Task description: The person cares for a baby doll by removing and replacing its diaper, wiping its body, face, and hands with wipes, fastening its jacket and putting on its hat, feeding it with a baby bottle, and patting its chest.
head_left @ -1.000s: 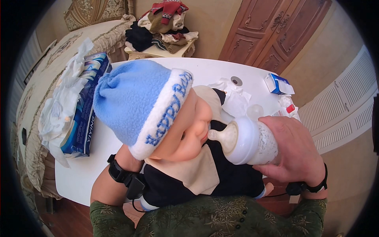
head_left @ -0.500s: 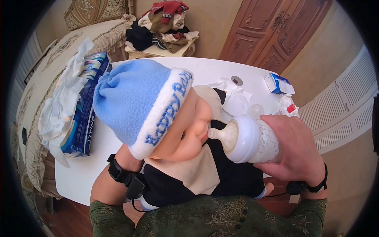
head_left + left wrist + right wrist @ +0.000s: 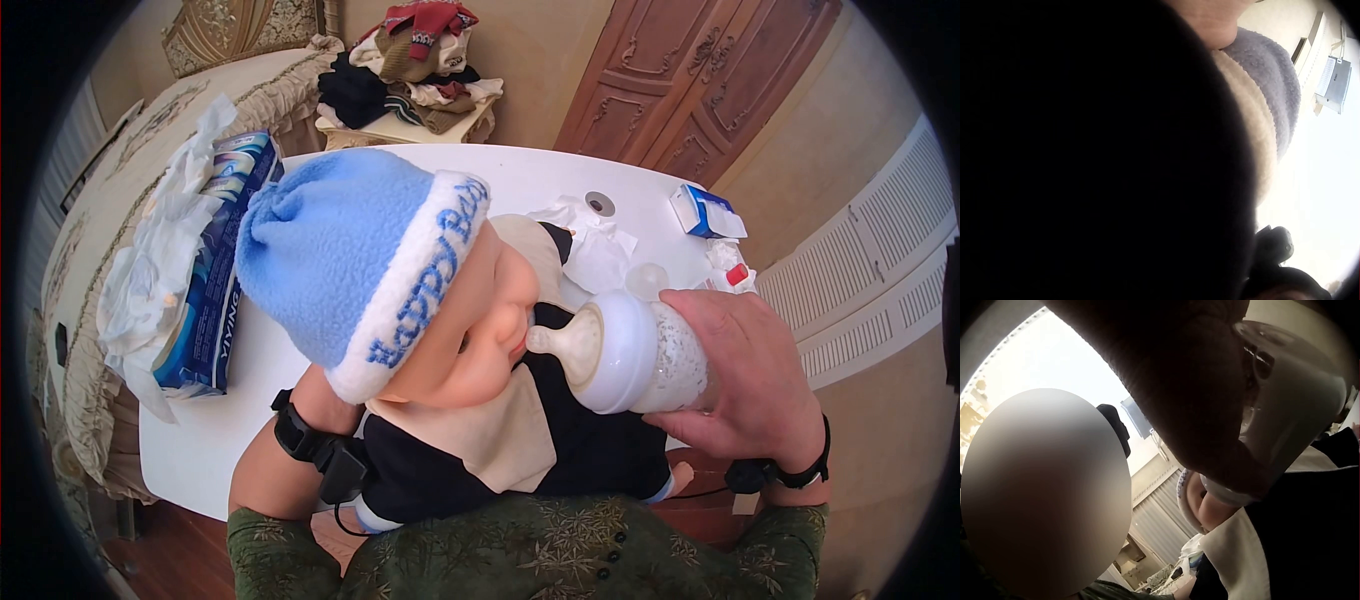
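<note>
A baby doll (image 3: 470,375) lies in the person's lap area, in a black outfit with a cream collar (image 3: 490,450). It wears a light blue fleece hat (image 3: 330,250) with a lettered white brim. My right hand (image 3: 745,370) grips a baby bottle (image 3: 625,350) round its body, and the teat (image 3: 545,342) is at the doll's lips. Speckled whitish contents show through the clear bottle wall. My left hand (image 3: 1216,22) is under the back of the doll's head, against the hat; its fingers are hidden in the head view.
The white table (image 3: 200,450) holds an opened blue diaper pack (image 3: 225,290) at left, crumpled white tissue (image 3: 595,255), a grey-white roll (image 3: 599,204), a clear dome cap (image 3: 647,280) and a small blue box (image 3: 705,213). Clothes (image 3: 420,60) are piled beyond, near a bed (image 3: 100,200).
The right hand and bottle shift very slightly, with the teat staying at the doll's mouth. The doll and left arm hold still.
</note>
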The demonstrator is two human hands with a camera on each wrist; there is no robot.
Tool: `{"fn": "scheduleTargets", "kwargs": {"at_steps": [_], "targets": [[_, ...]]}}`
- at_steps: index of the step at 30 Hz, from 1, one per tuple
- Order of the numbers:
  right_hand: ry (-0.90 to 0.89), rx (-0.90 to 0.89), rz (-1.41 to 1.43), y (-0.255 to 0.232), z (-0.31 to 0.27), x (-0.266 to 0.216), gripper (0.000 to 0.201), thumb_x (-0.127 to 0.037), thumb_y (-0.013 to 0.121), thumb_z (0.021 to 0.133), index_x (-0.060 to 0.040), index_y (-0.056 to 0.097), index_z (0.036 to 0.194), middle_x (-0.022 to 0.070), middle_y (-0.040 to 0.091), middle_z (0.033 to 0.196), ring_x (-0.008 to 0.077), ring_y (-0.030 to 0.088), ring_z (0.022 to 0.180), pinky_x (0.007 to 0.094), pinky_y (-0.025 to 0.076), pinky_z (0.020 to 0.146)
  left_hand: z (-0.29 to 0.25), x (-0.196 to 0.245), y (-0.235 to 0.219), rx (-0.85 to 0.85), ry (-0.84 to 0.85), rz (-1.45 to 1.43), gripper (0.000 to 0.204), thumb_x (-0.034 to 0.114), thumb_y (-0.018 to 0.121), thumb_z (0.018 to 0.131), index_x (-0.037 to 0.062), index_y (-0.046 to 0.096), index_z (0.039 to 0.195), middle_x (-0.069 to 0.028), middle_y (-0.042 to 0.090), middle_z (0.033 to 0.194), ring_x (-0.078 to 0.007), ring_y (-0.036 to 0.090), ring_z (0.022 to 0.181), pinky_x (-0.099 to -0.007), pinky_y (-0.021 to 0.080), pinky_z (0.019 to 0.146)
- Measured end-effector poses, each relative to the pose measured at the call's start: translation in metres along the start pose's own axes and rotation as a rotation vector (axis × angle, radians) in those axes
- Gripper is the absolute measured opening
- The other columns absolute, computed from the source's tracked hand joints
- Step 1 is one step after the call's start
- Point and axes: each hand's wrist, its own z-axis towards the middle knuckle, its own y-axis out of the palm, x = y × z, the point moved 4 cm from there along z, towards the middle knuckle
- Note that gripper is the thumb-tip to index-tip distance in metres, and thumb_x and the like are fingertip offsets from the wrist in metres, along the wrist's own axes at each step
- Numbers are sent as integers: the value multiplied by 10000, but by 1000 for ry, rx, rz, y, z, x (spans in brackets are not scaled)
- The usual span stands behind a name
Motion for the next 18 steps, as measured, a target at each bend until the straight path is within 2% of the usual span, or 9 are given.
{"fn": "scheduleTargets", "kwargs": {"at_steps": [4,6,7,9,13,16,18], "targets": [[9,1,6,1,1,0,785,-275,831,586,-50,483,1253,135,613,1082,307,598,949,394,430,776,-2,-2,2,13,-38,17,85,-19,518,738,48,528,788,-10,540,717,-109,552,672,-214,437,630],[18,1,11,1,0,1,786,-272,832,585,-51,483,1254,135,613,1080,308,597,949,396,430,777,-7,-9,5,186,-84,-220,82,-11,518,727,57,530,772,1,536,695,-113,549,653,-216,433,622],[18,1,11,1,0,2,786,-272,832,585,-51,483,1254,135,613,1080,308,597,949,396,430,777,-6,-11,3,186,-84,-220,82,-11,518,727,57,530,772,1,536,695,-113,549,653,-216,433,622],[15,-2,11,0,0,2,791,-275,833,585,-52,481,1258,135,614,1077,308,598,948,398,430,776,-2,-12,3,43,3,-126,85,-11,523,727,55,534,780,-1,540,702,-113,551,657,-217,434,626],[14,1,10,0,0,1,795,-279,834,587,-52,479,1261,135,612,1079,311,594,952,400,428,780,-1,-2,0,39,-74,-61,86,-17,518,731,50,536,782,-10,543,710,-114,554,665,-215,436,634],[18,2,9,0,0,1,793,-283,834,587,-53,483,1260,138,607,1080,316,585,959,405,425,789,-1,1,2,29,9,-106,90,-19,516,736,44,536,796,-15,546,726,-110,556,677,-214,437,640],[30,1,16,0,0,1,798,-279,835,584,-53,483,1264,141,602,1081,320,577,965,409,423,799,-5,-6,2,145,-151,-288,95,-20,522,737,41,531,810,-15,547,738,-107,555,685,-217,439,643]]}}
